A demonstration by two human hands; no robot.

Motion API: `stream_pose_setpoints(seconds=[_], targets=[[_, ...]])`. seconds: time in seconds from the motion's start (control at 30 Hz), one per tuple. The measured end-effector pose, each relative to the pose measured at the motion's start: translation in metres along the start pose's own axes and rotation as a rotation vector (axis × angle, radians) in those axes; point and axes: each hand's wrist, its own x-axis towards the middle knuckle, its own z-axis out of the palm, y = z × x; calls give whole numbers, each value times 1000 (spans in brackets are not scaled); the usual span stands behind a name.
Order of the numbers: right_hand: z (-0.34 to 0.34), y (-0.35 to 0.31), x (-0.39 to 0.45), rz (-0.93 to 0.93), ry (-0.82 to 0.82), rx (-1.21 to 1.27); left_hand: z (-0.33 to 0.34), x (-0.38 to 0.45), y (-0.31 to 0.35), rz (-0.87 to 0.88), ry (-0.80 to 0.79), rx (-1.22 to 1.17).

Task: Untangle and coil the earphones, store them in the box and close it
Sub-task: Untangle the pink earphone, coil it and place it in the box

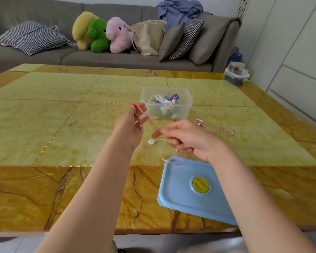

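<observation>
A: Since only the head view exists, one pass. Left hand (pixel 133 125) is raised over the table (pixel 62 115), fingers fairly straight and upright, with loops of the pink earphone cable (pixel 150 121) wound round them. Right hand (pixel 182 137) has its fingers curled, pinching the same cable taut just beside the left hand.

B: Progress?

A: Partway, I'd judge. Clear plastic box (pixel 185 108) already holds coiled earphones: a white bundle (pixel 164 102), plus purple and blue ones behind it. Pink set is mid-coil. Its loose tail runs under the right hand, dips onto the corner of the blue lid (pixel 190 198), and carries on to the red-and-white earbuds (pixel 198 122) lying on the table right of the box.

B: And that white earbud (pixel 151 141)?

A: Lies on the table between the hands, cord heading under the right hand. Can't tell which set it belongs to.

B: Left to do?

A: Finish winding, drop the coil in the box, fit the lid, which lies flat at the near edge, well apart from the box.

B: Orientation?

A: Taut stretch runs diagonally, upper left at the left fingertips down to the right pinch. Loops on the left hand stand roughly upright along the fingers. Box's long axis runs left-right.
</observation>
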Motion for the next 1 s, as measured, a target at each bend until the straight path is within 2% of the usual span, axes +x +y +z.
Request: stream_pose_setpoints(seconds=[0.17,0.23,0.37,0.5,0.63,0.7,0.8,0.9,1.0], targets=[[11,6,1,58,-147,-107,10,-14,11,-34,-265,-336],[13,11,4,111,-110,-112,14,-22,14,-92,-395,-342],[1,19,13,165,163,-39,10,-38,22,-187,-672,116],[-9,18,13,150,164,-6,4,-44,23,-341,-767,488],[-14,14,12,130,164,-100,-1,-44,17,-406,-733,874],[-15,11,9,105,210,-153,-4,-40,14,-364,-615,963],[-17,2,3,-3,209,-47,-12,-29,18,-321,-384,867],[-18,-7,-4,-73,100,63,-19,-24,21,-286,-235,723],[-15,-9,-8,-50,-40,66,-19,-19,19,-212,-133,523]])
